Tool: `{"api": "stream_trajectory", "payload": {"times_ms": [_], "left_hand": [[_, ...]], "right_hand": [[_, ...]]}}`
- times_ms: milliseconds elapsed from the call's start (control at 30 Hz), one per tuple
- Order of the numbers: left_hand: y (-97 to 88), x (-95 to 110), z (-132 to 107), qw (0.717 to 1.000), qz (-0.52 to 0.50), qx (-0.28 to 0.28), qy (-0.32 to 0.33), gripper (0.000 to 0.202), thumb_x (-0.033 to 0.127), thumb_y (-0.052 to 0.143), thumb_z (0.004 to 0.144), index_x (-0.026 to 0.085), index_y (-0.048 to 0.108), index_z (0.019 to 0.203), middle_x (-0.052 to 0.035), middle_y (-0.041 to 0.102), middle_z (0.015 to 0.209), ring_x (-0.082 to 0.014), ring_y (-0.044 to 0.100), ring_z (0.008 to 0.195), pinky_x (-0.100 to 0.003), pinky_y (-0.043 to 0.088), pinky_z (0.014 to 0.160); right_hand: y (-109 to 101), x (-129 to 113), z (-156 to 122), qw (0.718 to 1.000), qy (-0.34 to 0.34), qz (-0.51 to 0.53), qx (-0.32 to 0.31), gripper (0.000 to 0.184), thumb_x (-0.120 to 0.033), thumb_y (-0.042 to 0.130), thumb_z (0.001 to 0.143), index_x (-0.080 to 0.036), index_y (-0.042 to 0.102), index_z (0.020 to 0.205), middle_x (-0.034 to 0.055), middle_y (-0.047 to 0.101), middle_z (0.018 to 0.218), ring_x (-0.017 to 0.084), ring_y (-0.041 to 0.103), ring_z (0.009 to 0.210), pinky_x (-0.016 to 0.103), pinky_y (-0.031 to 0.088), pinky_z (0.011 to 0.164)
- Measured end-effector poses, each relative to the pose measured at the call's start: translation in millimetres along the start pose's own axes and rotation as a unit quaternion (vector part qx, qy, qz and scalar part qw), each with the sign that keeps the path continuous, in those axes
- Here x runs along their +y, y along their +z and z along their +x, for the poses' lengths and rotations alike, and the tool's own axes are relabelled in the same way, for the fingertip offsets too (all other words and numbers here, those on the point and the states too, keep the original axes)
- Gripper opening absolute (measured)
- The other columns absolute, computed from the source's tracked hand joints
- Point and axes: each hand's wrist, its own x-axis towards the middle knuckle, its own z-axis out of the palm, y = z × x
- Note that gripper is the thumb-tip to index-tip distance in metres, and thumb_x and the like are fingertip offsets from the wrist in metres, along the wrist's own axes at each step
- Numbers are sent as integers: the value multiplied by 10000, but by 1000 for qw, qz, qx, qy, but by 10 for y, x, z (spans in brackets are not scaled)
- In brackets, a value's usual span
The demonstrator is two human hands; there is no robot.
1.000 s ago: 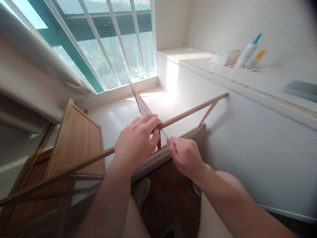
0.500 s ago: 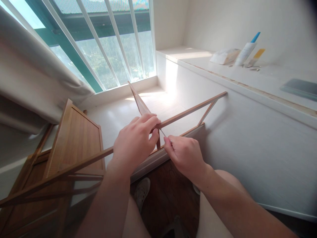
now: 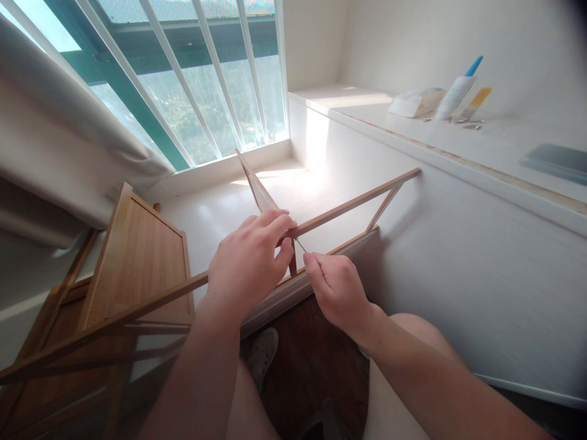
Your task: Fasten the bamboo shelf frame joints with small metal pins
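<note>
My left hand (image 3: 254, 260) is wrapped over the joint of a brown wooden frame, its fingers on the long wooden rail (image 3: 353, 206). Out of my right hand (image 3: 339, 287), closed in a fist with the thumb on top, comes a thin metal shaft that looks like a hex key (image 3: 301, 245). Its tip meets the frame just under the rail, beside my left fingertips; the rest of it is hidden in the fist. Behind my left hand a narrow wooden panel (image 3: 257, 186) slants up towards the window. A short wooden crosspiece (image 3: 293, 260) runs down below the joint.
At left stands a slatted wooden panel (image 3: 137, 256) by the curtain (image 3: 68, 128). On the right ledge (image 3: 358, 101) are a white tube with blue nozzle (image 3: 456, 98), a yellow-handled brush (image 3: 479, 101), small metal parts (image 3: 472, 126) and a crumpled bag (image 3: 416, 102). A barred window (image 3: 206, 91) is ahead.
My right fist has turned slightly around the metal shaft, with its tip still at the joint. The left hand keeps its place on the frame.
</note>
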Motion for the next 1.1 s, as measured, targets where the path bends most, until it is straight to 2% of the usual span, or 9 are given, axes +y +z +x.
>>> {"api": "stream_trajectory", "payload": {"times_ms": [300,667,1100], "left_hand": [[-2,10,11,1000,1,-1,-1,242,241,425,921,336,564,1095,93,598,1292,-185,599,1090,-334,463,723],[3,7,-1,1000,4,1,-1,244,245,432,922,340,564,1104,90,600,1292,-185,601,1088,-337,454,717],[-10,7,6,1000,2,7,3,247,246,436,918,331,577,1102,66,613,1280,-191,606,1075,-333,447,705]], "right_hand": [[89,-6,-23,989,58,134,-16,526,-430,284,1019,-207,440,569,-10,480,490,124,442,501,258,301,548],[14,-38,-7,998,16,57,3,427,-358,339,995,-211,364,594,-31,387,533,116,358,521,254,286,571],[24,-35,-19,996,30,82,4,498,-369,339,1000,-207,424,537,-5,474,496,122,455,503,254,319,567]]}}
